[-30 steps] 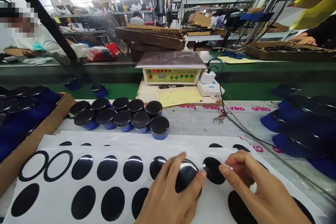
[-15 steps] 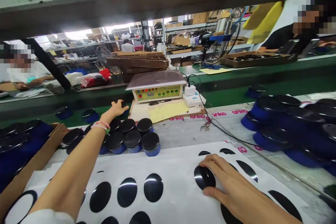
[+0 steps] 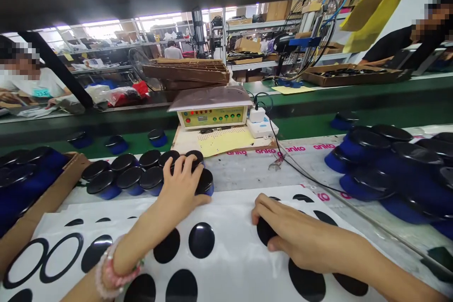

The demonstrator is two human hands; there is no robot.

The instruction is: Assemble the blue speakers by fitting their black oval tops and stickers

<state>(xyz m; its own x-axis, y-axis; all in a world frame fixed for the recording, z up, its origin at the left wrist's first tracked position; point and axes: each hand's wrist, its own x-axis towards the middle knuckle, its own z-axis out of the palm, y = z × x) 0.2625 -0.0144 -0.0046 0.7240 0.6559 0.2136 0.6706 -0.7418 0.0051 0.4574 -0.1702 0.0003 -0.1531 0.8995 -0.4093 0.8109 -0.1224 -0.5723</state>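
Observation:
My left hand (image 3: 182, 184), with a beaded bracelet at its wrist, reaches over the right end of the rows of blue pots with black lids (image 3: 129, 178). Its spread fingers cover part of the lids there. On the white sheet (image 3: 240, 245) to the right, my right hand (image 3: 279, 224) has its fingers curled round the edge of a black disc (image 3: 264, 231); whether the disc is off the sheet I cannot tell. More black discs (image 3: 201, 240) and two black rings (image 3: 62, 257) lie on the sheet.
A control box (image 3: 214, 115) stands behind the pots, beside a white plug adapter (image 3: 260, 127) with cables running right. Stacked blue pots (image 3: 368, 146) fill the right side. A cardboard box (image 3: 76, 170) of pots is at the left. People sit across the green belt (image 3: 304, 127).
My left hand has come back from the green belt to the near pots, and a pot now shows on the belt where it was. My right hand has shifted slightly left and up.

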